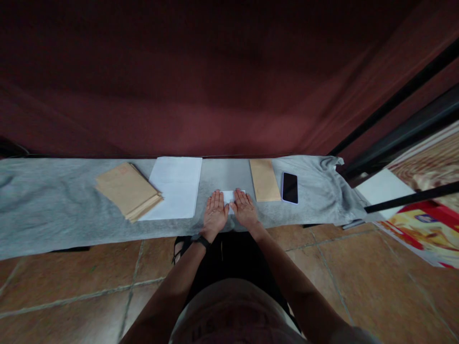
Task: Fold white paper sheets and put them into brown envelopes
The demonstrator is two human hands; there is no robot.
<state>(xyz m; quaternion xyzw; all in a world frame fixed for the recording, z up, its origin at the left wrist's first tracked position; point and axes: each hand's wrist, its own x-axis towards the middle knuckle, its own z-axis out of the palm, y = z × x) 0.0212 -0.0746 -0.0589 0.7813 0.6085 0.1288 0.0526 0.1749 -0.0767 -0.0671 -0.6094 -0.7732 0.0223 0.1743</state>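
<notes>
A small piece of white paper [228,197], possibly folded, lies on the grey cloth in front of me. My left hand [215,211] rests flat over its left part, fingers stretched away from me. Over its right part lies my right hand [244,208], also flat with straight fingers. Both thumbs point inward and nearly meet on the paper. Much of the sheet is hidden under the palms. To the left is a stack of larger white sheets [179,186]; a brown envelope [265,180] lies just right of my right hand.
A pile of brown envelopes [125,188] overlaps the white sheets' left side. A phone [290,188] sits right of the single envelope. Grey cloth [43,205] covers the narrow bench against a dark red surface [229,95]. Black bars and a colourful box [426,231] stand at right.
</notes>
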